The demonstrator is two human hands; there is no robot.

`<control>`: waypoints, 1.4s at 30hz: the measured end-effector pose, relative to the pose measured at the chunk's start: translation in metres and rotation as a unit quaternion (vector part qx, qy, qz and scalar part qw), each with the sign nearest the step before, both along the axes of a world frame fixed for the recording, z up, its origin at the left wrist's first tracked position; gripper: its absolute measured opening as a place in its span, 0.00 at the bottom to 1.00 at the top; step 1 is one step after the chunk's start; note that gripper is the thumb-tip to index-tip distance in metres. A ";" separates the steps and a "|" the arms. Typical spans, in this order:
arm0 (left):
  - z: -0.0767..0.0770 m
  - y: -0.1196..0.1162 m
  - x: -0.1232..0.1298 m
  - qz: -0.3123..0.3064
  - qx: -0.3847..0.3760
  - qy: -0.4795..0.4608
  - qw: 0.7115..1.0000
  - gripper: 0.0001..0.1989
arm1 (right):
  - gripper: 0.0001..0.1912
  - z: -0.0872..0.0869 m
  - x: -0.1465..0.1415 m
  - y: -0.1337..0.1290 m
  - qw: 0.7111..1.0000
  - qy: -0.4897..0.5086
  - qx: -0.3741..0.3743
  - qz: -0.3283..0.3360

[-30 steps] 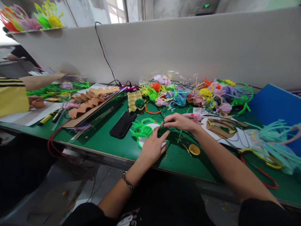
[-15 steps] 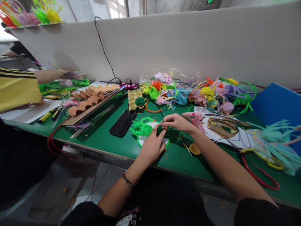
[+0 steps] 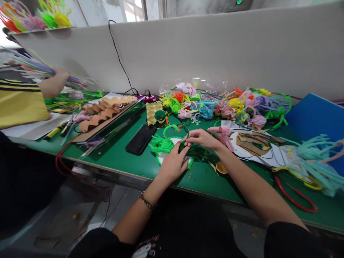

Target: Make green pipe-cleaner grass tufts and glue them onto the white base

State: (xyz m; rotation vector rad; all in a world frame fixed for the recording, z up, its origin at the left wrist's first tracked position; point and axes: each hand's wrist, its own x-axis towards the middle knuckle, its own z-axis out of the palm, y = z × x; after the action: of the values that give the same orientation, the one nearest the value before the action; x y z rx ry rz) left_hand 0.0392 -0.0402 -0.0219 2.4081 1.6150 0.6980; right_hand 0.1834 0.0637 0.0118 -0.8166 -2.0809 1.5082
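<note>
My left hand (image 3: 174, 162) is closed around a dark green pipe-cleaner bundle (image 3: 199, 151), whose loose ends trail to the right. With a pinch, my right hand (image 3: 200, 138) holds a dark green pipe cleaner (image 3: 186, 129) that bends up in an arc over my left fingers. Both hands meet above a white piece with a bright green fuzzy rim (image 3: 159, 160), partly covered by my left hand. A bright green pipe-cleaner bundle (image 3: 162, 144) lies on its left side, one strand curling upward. The fingertips hide where the dark strands join.
Left of the hands lie a black phone (image 3: 141, 139) and an egg-carton piece (image 3: 155, 113). A pink glue gun (image 3: 223, 135), small yellow cup (image 3: 221, 167) and red-handled scissors (image 3: 297, 197) are to the right. Colourful pipe-cleaner flowers (image 3: 209, 107) line the back. A co-worker's hand (image 3: 57, 80) holds pipe cleaners.
The dark green pipe cleaner at my right fingers now arcs upward. A bright green strand has sprung up beside it. The co-worker's hand has moved left and lifted a bunch of pipe cleaners.
</note>
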 end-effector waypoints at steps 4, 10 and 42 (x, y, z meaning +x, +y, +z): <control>-0.002 0.000 0.001 0.001 0.013 0.002 1.000 0.22 | 0.12 -0.004 -0.004 0.001 1.000 0.013 0.024 -0.015; -0.003 -0.001 0.000 0.006 0.011 0.008 1.000 0.22 | 0.12 -0.009 -0.007 -0.001 0.998 0.025 0.039 -0.037; -0.005 -0.002 0.002 0.010 0.028 0.020 0.999 0.22 | 0.14 -0.017 -0.008 -0.005 0.994 0.040 0.066 -0.075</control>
State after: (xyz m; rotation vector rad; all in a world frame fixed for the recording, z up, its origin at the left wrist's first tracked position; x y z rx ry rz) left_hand 0.0409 -0.0421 -0.0266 2.4628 1.6589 0.7125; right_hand 0.1750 0.0582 -0.0051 -0.8282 -1.9912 1.2882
